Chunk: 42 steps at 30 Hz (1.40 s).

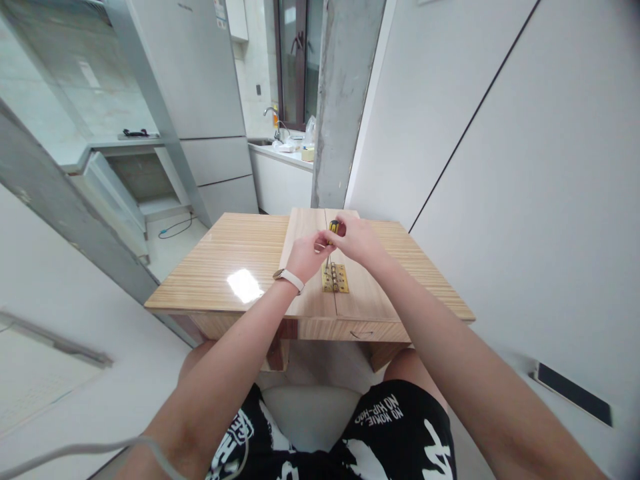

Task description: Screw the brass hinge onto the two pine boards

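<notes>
A yellow-and-black screwdriver (pixel 333 227) stands nearly upright over a brass hinge (pixel 335 278), its shaft reaching down to the hinge's upper left part. My right hand (pixel 357 239) is closed around the handle. My left hand (pixel 313 253), with a white-banded watch on the wrist, is closed at the lower end of the handle; whether its fingertips grip the handle or the shaft is too small to tell. The hinge lies open across the seam between two light wooden boards (pixel 313 297), which rest on the table.
The glossy wooden table (pixel 200 280) has a drawer with a handle in front. My knees are under its front edge. A white wall rises at the right; a grey fridge (pixel 200 80) and a sink counter (pixel 280 157) stand behind. A grey cable (pixel 100 448) crosses the lower left.
</notes>
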### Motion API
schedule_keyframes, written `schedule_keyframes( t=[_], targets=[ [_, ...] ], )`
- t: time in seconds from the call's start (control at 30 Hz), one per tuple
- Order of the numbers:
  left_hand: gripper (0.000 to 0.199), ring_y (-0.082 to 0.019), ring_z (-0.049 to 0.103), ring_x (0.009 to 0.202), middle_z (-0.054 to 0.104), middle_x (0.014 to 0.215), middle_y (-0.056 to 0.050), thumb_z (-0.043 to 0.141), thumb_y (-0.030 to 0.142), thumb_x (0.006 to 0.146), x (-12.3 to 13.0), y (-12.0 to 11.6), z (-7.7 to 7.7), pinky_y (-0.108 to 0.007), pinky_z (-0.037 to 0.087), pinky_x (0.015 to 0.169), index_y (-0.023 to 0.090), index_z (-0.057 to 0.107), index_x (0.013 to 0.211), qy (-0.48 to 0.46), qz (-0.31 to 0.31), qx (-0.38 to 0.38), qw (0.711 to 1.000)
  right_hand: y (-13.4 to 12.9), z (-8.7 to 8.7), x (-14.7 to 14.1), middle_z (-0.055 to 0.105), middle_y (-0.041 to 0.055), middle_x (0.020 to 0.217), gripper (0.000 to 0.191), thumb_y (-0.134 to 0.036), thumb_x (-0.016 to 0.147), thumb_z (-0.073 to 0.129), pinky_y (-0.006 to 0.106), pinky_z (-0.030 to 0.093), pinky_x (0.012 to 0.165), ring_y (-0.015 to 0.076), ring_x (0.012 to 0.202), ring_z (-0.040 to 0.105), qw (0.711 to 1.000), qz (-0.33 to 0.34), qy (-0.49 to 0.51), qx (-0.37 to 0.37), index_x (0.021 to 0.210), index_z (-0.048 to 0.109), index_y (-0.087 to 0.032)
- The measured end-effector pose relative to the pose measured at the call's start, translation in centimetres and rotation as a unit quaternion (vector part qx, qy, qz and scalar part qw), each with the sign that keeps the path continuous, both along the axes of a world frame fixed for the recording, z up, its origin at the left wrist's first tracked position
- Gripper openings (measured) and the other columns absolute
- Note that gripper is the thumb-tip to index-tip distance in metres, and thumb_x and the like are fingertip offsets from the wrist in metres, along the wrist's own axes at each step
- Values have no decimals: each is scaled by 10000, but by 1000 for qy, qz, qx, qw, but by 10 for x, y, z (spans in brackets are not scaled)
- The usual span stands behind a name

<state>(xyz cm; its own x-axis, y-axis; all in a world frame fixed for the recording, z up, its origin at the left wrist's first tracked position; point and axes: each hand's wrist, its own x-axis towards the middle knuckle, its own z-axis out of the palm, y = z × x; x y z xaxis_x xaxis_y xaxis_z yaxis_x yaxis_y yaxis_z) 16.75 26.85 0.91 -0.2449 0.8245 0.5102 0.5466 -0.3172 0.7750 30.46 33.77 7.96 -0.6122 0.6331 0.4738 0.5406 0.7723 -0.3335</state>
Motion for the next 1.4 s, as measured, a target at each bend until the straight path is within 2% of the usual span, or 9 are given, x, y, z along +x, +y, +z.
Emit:
schedule_keyframes(
  t=[0.17, 0.3, 0.57, 0.77, 0.9, 1.0, 1.13, 1.3, 1.4],
  targets=[
    [164, -169, 720, 801, 757, 917, -49, 689, 263, 911, -5, -3, -3, -301, 592, 756, 182, 696, 1053, 25, -13, -5, 1000, -2, 10, 7, 732, 43, 1090, 242, -311, 927, 646, 318, 477, 793, 192, 814, 660, 995, 92, 2, -45, 1161, 641, -251],
    [122, -180, 726, 842, 767, 943, -51, 649, 256, 934, -9, -7, 0, -317, 584, 806, 181, 698, 1018, 52, -27, -15, 998, -3, 14, 8, 748, 38, 1059, 199, -203, 939, 581, 319, 481, 827, 210, 903, 670, 990, 133, -19, -52, 1101, 681, -261],
    [230, -181, 737, 802, 776, 928, -53, 723, 256, 884, 1, -9, 9, -299, 589, 754, 177, 697, 1098, 47, -12, -34, 998, -5, 14, 1, 733, 58, 926, 89, -269, 901, 658, 308, 444, 789, 206, 846, 640, 997, 68, -25, 14, 966, 681, -212],
    [180, -183, 729, 766, 776, 900, -62, 739, 227, 873, 6, -5, 6, -304, 583, 736, 165, 691, 1036, 19, 32, -38, 999, -3, 12, -5, 718, 73, 877, 228, -430, 915, 679, 329, 429, 779, 225, 830, 625, 998, 23, -45, 49, 878, 660, -206],
    [165, -184, 729, 819, 776, 918, -62, 681, 197, 905, 2, -5, 6, -302, 578, 781, 163, 689, 1067, 29, -1, -36, 999, -3, 13, -1, 740, 71, 1013, 186, -340, 919, 673, 331, 453, 823, 221, 875, 647, 997, 59, -27, 32, 1065, 680, -224],
    [181, -197, 735, 877, 782, 961, -64, 650, 171, 911, -3, -5, 6, -316, 572, 831, 164, 691, 1086, 42, -23, -43, 998, -3, 16, 2, 735, 50, 1161, 273, -191, 925, 601, 326, 464, 878, 206, 932, 663, 993, 112, -29, 5, 1179, 676, -260],
    [174, -212, 743, 958, 784, 1028, -79, 617, 165, 924, -6, -5, 6, -332, 573, 869, 167, 687, 1084, 33, -59, -63, 996, -2, 18, 2, 757, 48, 1058, 257, -137, 897, 591, 323, 468, 860, 215, 932, 672, 993, 112, -36, -7, 1095, 712, -246],
    [261, -186, 745, 861, 783, 995, -77, 694, 213, 897, 1, -8, 9, -313, 592, 821, 174, 668, 1154, 20, -24, -59, 998, -3, 19, -1, 749, 68, 935, 69, -237, 896, 658, 326, 453, 806, 215, 853, 657, 998, 55, -27, 15, 938, 708, -214],
    [295, -182, 740, 820, 780, 971, -73, 743, 246, 872, 7, -9, 11, -296, 595, 760, 179, 666, 1149, 16, 2, -55, 998, -6, 16, -4, 725, 66, 866, 119, -315, 906, 660, 320, 433, 757, 211, 800, 632, 999, 18, -19, 23, 869, 678, -204]
  ],
)
